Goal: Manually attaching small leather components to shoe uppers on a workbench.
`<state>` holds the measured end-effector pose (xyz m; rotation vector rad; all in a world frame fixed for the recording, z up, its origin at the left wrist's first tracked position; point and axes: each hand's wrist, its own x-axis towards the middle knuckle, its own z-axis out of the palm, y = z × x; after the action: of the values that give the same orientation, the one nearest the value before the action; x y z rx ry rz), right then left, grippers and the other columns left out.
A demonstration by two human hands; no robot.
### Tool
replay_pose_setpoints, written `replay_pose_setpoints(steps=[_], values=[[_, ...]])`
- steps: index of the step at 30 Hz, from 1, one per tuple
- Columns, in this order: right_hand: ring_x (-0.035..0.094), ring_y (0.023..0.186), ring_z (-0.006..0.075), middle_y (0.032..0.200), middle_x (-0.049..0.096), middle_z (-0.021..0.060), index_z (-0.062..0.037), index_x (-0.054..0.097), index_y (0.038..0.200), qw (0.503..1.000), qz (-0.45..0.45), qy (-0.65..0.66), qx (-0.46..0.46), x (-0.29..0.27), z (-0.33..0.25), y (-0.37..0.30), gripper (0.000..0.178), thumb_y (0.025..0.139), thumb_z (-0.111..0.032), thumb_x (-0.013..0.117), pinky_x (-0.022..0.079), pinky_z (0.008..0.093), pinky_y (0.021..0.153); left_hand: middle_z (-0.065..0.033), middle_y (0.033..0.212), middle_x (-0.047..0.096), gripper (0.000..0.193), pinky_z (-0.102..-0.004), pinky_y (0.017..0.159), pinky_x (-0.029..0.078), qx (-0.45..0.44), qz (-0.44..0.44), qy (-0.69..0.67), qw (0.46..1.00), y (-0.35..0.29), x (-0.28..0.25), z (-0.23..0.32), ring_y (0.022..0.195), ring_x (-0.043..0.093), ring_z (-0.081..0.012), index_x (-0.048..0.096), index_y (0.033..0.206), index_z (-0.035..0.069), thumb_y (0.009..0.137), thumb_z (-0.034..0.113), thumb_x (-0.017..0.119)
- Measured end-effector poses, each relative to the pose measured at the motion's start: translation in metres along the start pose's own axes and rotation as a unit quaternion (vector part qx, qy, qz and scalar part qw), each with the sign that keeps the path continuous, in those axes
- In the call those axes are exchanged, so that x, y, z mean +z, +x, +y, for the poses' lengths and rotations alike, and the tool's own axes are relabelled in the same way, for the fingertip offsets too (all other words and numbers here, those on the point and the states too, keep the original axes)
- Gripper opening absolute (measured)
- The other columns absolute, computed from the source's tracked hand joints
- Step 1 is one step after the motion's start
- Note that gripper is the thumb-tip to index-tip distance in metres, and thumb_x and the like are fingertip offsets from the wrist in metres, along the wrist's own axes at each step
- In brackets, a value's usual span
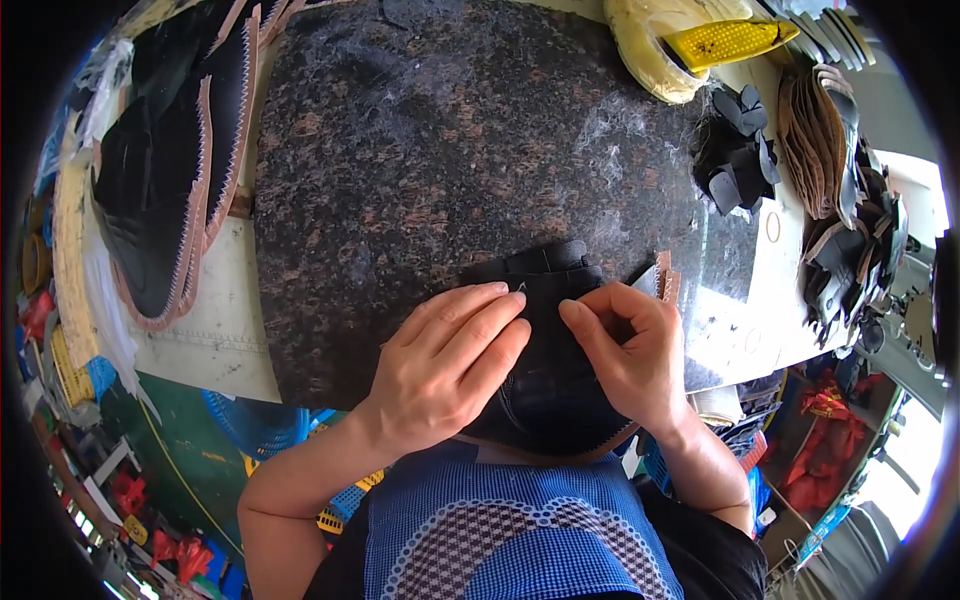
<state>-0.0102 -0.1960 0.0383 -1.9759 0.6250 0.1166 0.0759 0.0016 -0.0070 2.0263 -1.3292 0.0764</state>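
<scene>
A black leather shoe upper [545,385] lies at the near edge of the dark stone slab, with a brown zigzag-cut edge along its near side. Straps or layered flaps [545,258] stick out at its far end. My left hand [445,355] rests on the upper's left part, fingers stretched and lying flat. On the other side my right hand [635,345] is closed in a pinch over the leather; what sits between thumb and forefinger is too small to make out. A tiny pale thread end [522,287] shows by the left fingertips.
The mottled stone slab [430,150] lies on a white table [215,350]. More black uppers with zigzag edges [150,210] lie at left. At far right sit a cream container [640,45] with a yellow perforated tool [730,42], small black pieces [740,150] and stacked brown-edged pieces [810,140].
</scene>
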Motion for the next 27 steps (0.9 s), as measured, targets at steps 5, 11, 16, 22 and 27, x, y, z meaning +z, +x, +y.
replay_pose_setpoints(steps=[5,11,16,22,27], values=[[0.060,0.056,0.0079,0.064,0.066,0.0060,0.0017,0.070,0.083,1.000,0.024,-0.015,-0.007,0.006,0.004,-0.002,0.017,0.093,-0.011,0.076,0.046,0.0258,0.052,-0.0080,0.128,0.071,0.030,-0.0397,0.098,0.053,0.012,-0.026,0.008,1.000,0.003,-0.003,0.003,0.116,0.066,-0.0256,0.069,0.113,0.005,0.084,0.006,0.076],[0.053,0.053,0.0071,0.060,0.058,-0.0005,-0.0018,0.063,0.085,0.998,0.013,-0.050,-0.047,-0.009,0.008,0.009,0.016,0.093,-0.009,0.075,0.042,0.0258,0.050,-0.0066,0.135,0.069,0.034,-0.0408,0.100,0.049,-0.001,-0.030,-0.013,0.999,0.005,0.000,-0.002,0.120,0.062,-0.0261,0.061,0.115,0.006,0.085,0.006,0.076],[0.051,0.063,0.0040,0.071,0.057,-0.0017,-0.0010,0.068,0.114,0.986,-0.119,0.114,-0.004,-0.037,0.005,0.012,0.015,0.100,-0.003,0.063,0.041,0.0231,0.057,-0.0036,0.132,0.069,0.037,-0.0375,0.098,0.049,0.000,-0.016,-0.017,1.000,0.006,0.006,-0.006,0.116,0.064,-0.0211,0.061,0.125,0.009,0.090,0.009,0.075],[0.062,0.067,0.0126,0.083,0.065,0.0049,-0.0042,0.072,0.115,0.985,-0.074,-0.047,-0.147,-0.016,0.001,0.003,0.021,0.095,-0.004,0.069,0.050,0.0285,0.062,-0.0039,0.134,0.066,0.034,-0.0405,0.099,0.049,0.010,-0.028,0.034,0.999,0.007,-0.010,0.001,0.116,0.063,-0.0244,0.077,0.111,0.012,0.077,0.007,0.075],[0.054,0.061,0.0139,0.078,0.062,0.0067,-0.0036,0.074,0.110,0.964,0.015,-0.162,-0.211,-0.008,0.017,-0.006,0.028,0.084,0.003,0.077,0.044,0.0272,0.057,-0.0065,0.129,0.067,0.029,-0.0433,0.102,0.047,0.043,0.017,-0.031,0.998,-0.003,0.013,-0.010,0.119,0.062,-0.0232,0.076,0.108,0.011,0.079,0.015,0.076]])
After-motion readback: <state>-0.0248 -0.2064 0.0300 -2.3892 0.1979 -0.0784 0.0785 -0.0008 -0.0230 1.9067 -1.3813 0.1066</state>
